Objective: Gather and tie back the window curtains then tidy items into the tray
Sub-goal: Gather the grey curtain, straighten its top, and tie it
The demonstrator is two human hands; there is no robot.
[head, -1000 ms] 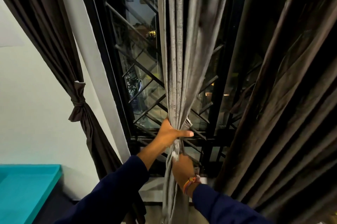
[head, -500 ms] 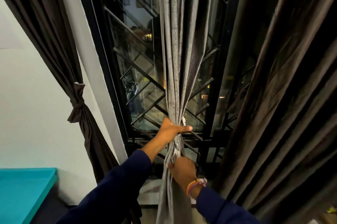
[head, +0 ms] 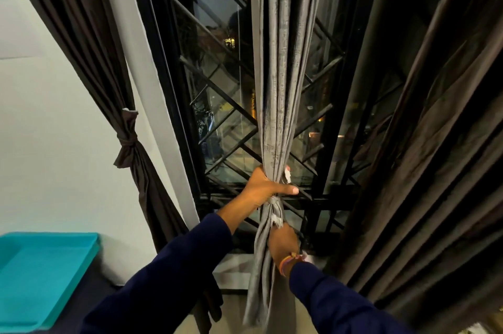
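Behind, a white wall (head: 54, 129) meets a black-framed window (head: 174, 89) with a diamond metal grille (head: 228, 105). Centrally hangs the grey curtain (head: 280, 61), pleated, faintly sheened; the left hand (head: 268, 188) is wrapped round its gathered neck, the right hand (head: 283, 242) clenching the fabric below a frayed tie (head: 275, 204). Left, a dark brown curtain (head: 81, 34) is already knotted back; a teal plastic tray (head: 54, 274) sits lower left.

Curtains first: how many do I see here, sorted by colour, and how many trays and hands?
Dark brown curtains: 2, the tied curtain on the left and the loose curtain on the right
Grey curtain: 1, gathered in both hands
Turquoise tray: 1
Hands: 2, left hand and right hand
Total: 6
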